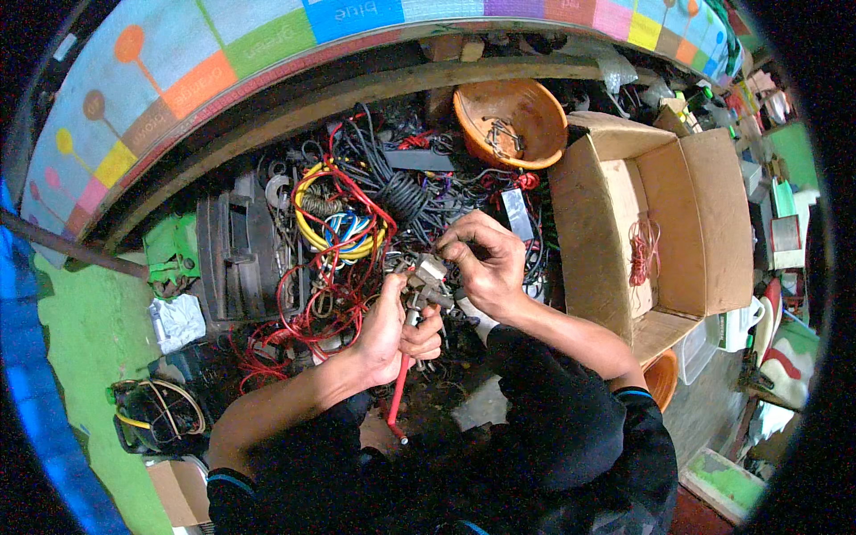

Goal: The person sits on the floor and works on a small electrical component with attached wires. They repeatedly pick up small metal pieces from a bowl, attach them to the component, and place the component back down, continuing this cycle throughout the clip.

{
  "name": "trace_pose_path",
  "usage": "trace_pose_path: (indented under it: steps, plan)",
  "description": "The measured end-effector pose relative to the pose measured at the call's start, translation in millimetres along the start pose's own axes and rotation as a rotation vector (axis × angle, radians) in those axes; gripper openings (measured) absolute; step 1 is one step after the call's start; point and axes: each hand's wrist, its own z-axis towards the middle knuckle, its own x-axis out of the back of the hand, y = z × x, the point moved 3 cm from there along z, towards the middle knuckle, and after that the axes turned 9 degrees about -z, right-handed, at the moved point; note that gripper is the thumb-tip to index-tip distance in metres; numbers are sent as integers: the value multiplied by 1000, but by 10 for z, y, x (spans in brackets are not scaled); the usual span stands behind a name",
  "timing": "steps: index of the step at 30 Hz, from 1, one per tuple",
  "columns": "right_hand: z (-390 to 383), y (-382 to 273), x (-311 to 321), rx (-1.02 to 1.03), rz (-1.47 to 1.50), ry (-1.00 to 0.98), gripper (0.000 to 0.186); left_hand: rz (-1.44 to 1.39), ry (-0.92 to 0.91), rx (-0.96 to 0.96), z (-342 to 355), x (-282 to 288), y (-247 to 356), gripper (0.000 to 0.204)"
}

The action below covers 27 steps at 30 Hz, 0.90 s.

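My left hand (392,334) is closed round a grey metal block-like part (430,278), held up over the pile in front of me. A red rod or tube (399,401) with a pale end sticks out below that fist; I cannot tell whether it joins the metal part. Just above the part, my right hand (489,263) has thumb and forefinger pinched together; what they grip, if anything, is too small to make out. Behind my hands lie a black cable bundle (401,192), a yellow cable coil (312,214) and tangled red wire (294,294).
An open cardboard box (722,223) at the right holds a red wire bundle (644,254). At the back stands an orange bowl (473,116) with small metal pieces. A dark plastic case (232,259) lies left of the pile. A long wooden beam (357,94) bounds the back.
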Motion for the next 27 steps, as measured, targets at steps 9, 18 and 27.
trace_pose_path:
  steps: [9,18,27]
  plan:
    - [-10,22,-12,5,10,-43,6,71,94,-30,-35,-23,10,52]
    - [178,-232,110,412,-184,-402,20,471,62,-230,-140,45,111,53]
    - [177,-355,154,293,-35,-639,22,461,45,-246,-243,85,105,49]
